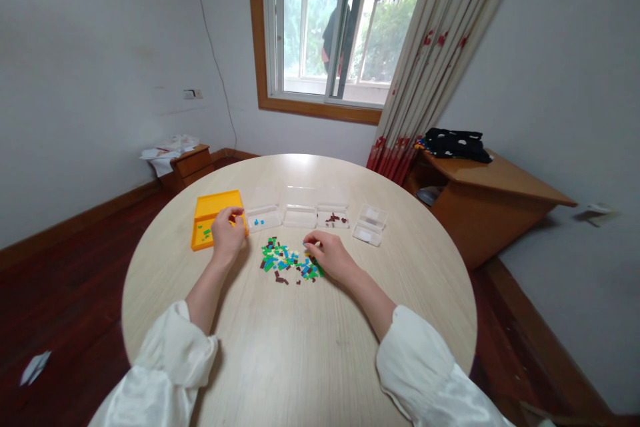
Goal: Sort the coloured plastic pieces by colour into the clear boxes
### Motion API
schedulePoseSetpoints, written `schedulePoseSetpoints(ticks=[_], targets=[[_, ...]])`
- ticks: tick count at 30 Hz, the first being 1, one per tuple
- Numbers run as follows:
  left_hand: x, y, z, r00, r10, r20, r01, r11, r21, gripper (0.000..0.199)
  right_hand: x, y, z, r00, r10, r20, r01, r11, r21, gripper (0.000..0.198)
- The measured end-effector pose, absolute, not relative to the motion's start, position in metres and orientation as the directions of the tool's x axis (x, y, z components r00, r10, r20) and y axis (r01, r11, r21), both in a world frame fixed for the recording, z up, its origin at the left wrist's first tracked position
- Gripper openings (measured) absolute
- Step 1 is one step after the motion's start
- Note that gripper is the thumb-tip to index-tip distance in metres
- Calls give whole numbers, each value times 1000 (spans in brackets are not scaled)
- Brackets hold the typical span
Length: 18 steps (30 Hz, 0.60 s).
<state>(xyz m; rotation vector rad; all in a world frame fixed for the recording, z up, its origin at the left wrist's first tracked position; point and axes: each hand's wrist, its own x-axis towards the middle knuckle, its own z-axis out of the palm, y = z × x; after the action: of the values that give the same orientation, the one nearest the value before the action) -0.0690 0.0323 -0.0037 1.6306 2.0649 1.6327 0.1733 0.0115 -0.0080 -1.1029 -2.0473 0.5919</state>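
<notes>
My left hand (229, 233) is at the right side of the open orange box (219, 202), its fingers curled together; whatever they hold is hidden. A few green bricks (207, 234) lie inside that box. Over the right side of a loose pile of small toy bricks (285, 259), my right hand (327, 255) pinches a tiny blue brick (305, 244) between thumb and fingertips. The pile mixes green, blue, brown and pale yellow pieces. Beyond it, one clear box (273, 221) has a few blue bricks, and another clear box (325, 207) has several brown ones.
Between the two filled clear boxes stands another clear box (300, 223); a smaller lidded one (370, 235) is farther right. All rest on a round wooden table (280, 353). A wooden desk (500, 190) with dark cloth (457, 145) stands at the right, by a curtain (440, 47).
</notes>
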Motion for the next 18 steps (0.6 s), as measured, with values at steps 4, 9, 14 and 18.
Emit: schedulePoseSetpoints(ticks=[4, 9, 14, 18], targets=[[-55, 27, -4, -269, 803, 532, 650, -256, 715, 21, 173, 11, -7, -348, 848, 399, 501, 529, -685, 9], [-35, 18, -6, -53, 858, 511, 641, -364, 676, 21, 172, 10, -6, -333, 842, 425, 479, 539, -693, 9], [-21, 9, -1, 157, 867, 473, 597, -465, 654, 18, 171, 9, -6, -345, 835, 428, 452, 548, -704, 6], [-13, 4, 0, 298, 842, 449, 554, -535, 637, 17, 169, 7, -6, -346, 833, 431, 443, 550, -708, 5]])
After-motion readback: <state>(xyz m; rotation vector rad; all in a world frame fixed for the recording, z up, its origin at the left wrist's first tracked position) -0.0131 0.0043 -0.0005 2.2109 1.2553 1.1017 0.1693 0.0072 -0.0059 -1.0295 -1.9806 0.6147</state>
